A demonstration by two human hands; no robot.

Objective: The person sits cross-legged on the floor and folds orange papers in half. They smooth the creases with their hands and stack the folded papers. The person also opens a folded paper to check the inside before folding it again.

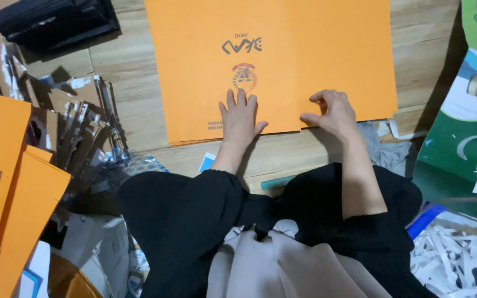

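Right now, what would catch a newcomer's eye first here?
The big orange sheet on the wooden floor at top centre, with the left hand flat on it and the right hand pinching its near edge. More orange sheets lie stacked at far left.

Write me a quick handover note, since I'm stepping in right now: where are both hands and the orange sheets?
Left hand: flat, fingers spread, pressing the near edge of the big orange sheet on the wooden floor.
Right hand: fingers curled at the edge of the adjoining orange panel, gripping or lifting it; unclear.
More orange sheets are stacked on the left.
Done: sheet laid out. Left: the edge in hand.
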